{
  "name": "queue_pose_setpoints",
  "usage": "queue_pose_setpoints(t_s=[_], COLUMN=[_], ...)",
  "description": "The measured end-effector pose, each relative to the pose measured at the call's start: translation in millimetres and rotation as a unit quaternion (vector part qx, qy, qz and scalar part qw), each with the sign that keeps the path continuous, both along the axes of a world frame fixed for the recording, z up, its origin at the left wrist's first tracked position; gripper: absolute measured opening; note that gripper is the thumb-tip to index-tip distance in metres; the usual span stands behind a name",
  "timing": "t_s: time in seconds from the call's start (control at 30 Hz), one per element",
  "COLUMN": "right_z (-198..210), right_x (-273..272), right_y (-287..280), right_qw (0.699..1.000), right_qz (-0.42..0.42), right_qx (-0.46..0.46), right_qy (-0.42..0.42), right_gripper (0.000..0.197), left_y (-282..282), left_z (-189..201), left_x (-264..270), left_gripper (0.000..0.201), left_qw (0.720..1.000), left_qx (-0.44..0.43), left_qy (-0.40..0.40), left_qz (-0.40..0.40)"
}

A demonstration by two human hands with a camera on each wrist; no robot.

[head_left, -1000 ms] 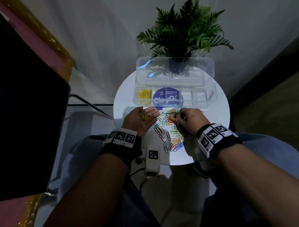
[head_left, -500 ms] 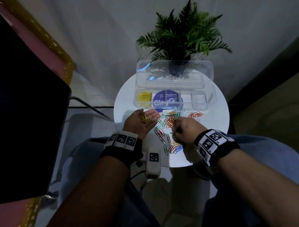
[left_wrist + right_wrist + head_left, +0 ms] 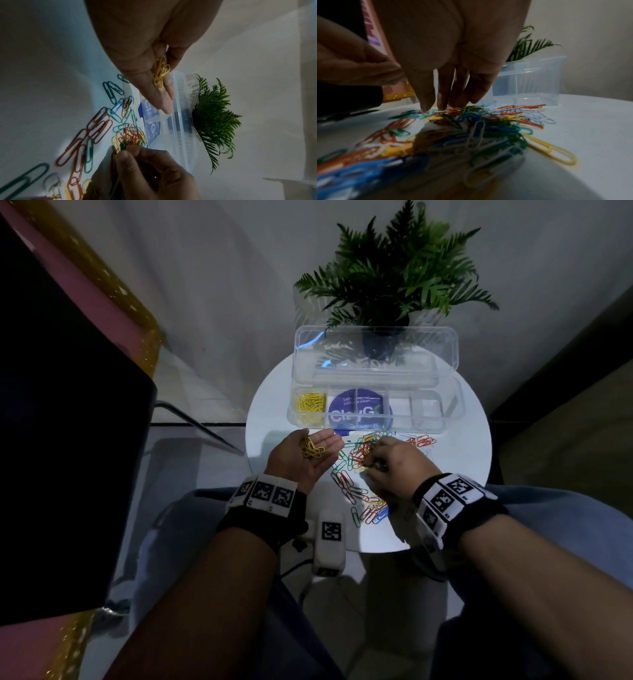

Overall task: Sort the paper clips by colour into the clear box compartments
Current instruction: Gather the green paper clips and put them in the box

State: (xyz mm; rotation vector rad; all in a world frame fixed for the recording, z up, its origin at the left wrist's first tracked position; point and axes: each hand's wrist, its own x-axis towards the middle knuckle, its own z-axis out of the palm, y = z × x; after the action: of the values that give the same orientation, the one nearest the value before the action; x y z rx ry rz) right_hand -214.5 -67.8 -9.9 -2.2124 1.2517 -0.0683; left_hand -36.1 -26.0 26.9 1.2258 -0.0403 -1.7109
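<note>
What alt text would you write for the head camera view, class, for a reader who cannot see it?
A person's left hand lies palm up with a few yellow paper clips on it, while the right hand picks in a mixed pile of coloured clips on a round white table. Behind stands an open clear box, yellow clips in its leftmost compartment.

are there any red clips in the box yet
No, the clear box holds only yellow clips, in its leftmost compartment; the red clips lie loose on the table.
</note>
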Motion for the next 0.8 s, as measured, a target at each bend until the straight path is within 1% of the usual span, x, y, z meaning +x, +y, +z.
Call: queue_pose_setpoints(t_s=[0.13, 0.2, 0.3, 0.37, 0.4, 0.5, 0.57, 0.67, 0.73, 0.8], right_z=[-2.0, -2.0, -0.9, -1.2, -1.8, 0.7, 8.9, 29.2, 42.0, 51.4], right_x=[4.6, 8.3, 11.4, 9.4, 7.3, 1.4, 2.1, 11.8, 20.9, 30.3], right_y=[0.4, 0.5, 2.7, 2.9, 2.1, -1.4, -1.7, -2.7, -3.6, -4.0], right_qw=[0.995, 0.994, 0.995, 0.998, 0.999, 0.992, 0.983, 0.974, 0.97, 0.97], right_qz=[0.031, 0.031, 0.034, 0.022, 0.0, -0.11, -0.145, -0.138, -0.108, -0.072], right_qx=[-0.011, -0.028, -0.032, -0.027, -0.021, 0.019, 0.027, 0.025, 0.037, 0.044], right_qy=[0.093, 0.103, 0.086, 0.055, 0.028, -0.055, -0.108, -0.179, -0.215, -0.229], right_gripper=[0.029, 0.028, 0.025, 0.02, 0.016, 0.009, 0.01, 0.011, 0.008, 0.012], left_y=[-0.6, -1.5, -1.8, -2.0, -2.1, -2.0, -1.9, -2.7, -1.4, 0.4], left_z=[-0.2, -1.0, -1.8, -2.0, -1.8, -2.9, -4.7, -6.2, -6.7, -8.2], left_x=[-0.7, -0.8, 0.2, 0.2, 0.2, 0.3, 0.6, -0.4, -3.7, -7.8], left_gripper=[0.046, 0.046, 0.046, 0.046, 0.046, 0.046, 0.046, 0.045, 0.043, 0.036], left_qw=[1.0, 1.0, 1.0, 1.0, 1.0, 1.0, 1.0, 0.999, 0.999, 0.999], left_qx=[0.0, 0.001, 0.005, 0.009, 0.01, 0.011, 0.015, 0.021, 0.028, 0.033], left_qy=[0.002, 0.002, 0.007, 0.007, 0.008, 0.012, 0.017, 0.022, 0.021, 0.023], left_qz=[0.001, 0.003, 0.002, 0.006, 0.008, 0.012, 0.013, 0.011, 0.006, 0.016])
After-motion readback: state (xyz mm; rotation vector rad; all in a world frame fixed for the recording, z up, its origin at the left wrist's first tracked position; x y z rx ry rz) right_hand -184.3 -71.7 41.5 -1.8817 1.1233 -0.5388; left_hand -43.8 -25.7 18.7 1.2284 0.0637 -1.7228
